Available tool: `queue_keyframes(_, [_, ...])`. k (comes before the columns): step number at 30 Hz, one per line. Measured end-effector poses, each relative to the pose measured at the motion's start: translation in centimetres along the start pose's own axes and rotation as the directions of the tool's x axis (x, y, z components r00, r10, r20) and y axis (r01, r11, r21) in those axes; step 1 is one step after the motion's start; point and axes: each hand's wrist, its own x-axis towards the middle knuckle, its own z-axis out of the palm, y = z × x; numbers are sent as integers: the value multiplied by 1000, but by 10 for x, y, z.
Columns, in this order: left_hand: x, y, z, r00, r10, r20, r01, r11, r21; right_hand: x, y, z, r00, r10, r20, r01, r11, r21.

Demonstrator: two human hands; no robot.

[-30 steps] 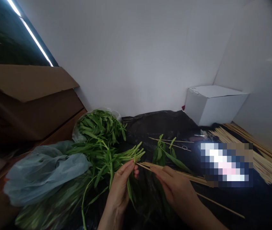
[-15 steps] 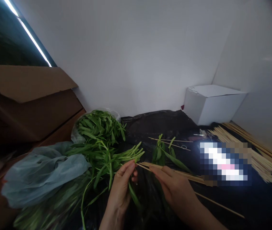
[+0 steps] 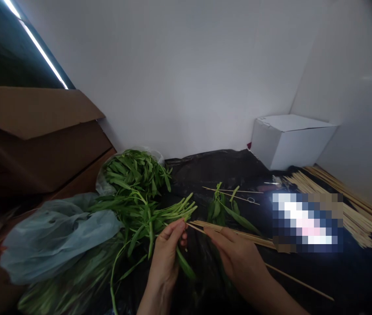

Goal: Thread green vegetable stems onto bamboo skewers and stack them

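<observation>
My left hand point(image 3: 166, 256) is closed, thumb and fingers pinching a green leafy stem; a long leaf point(image 3: 185, 264) hangs below the fingers. My right hand point(image 3: 240, 258) grips a thin bamboo skewer point(image 3: 299, 281), whose back end sticks out behind the hand to the lower right. The skewer's front end meets the pinched stem at my left fingertips; whether it has gone in is hidden. Just beyond the left hand lies a bunch of leafy greens point(image 3: 143, 212) with its cut stems point(image 3: 181, 208) pointing right. Behind the right hand rests a bundle of skewers point(image 3: 254, 237).
Two loose skewers point(image 3: 230, 190) and leafy pieces point(image 3: 217, 208) lie on black plastic sheeting point(image 3: 212, 164). More greens fill a clear bag point(image 3: 107, 186). A bluish plastic bag point(image 3: 57, 238), cardboard box point(image 3: 51, 153), white box point(image 3: 293, 142) and skewer pile point(image 3: 359, 223) surround them.
Both hands keep nearly the same pose, with the skewer end still at the left fingertips. The whole view has shifted very slightly.
</observation>
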Motion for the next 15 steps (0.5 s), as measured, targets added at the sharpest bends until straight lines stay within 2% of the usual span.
queue_keyframes(5, [-3, 3, 4, 1000, 14, 11, -14, 1000, 24, -2, 0, 2, 1000, -3, 5, 3, 1000, -9])
queue_keyframes(9, [-3, 3, 5, 1000, -7, -2, 7, 1000, -11, -3, -1, 4, 1000, 14, 1, -14, 999, -46])
queue_keyframes(15, [0, -3, 3, 999, -14, 42, 16, 999, -45, -4, -1, 5, 1000, 28, 6, -27, 998, -58])
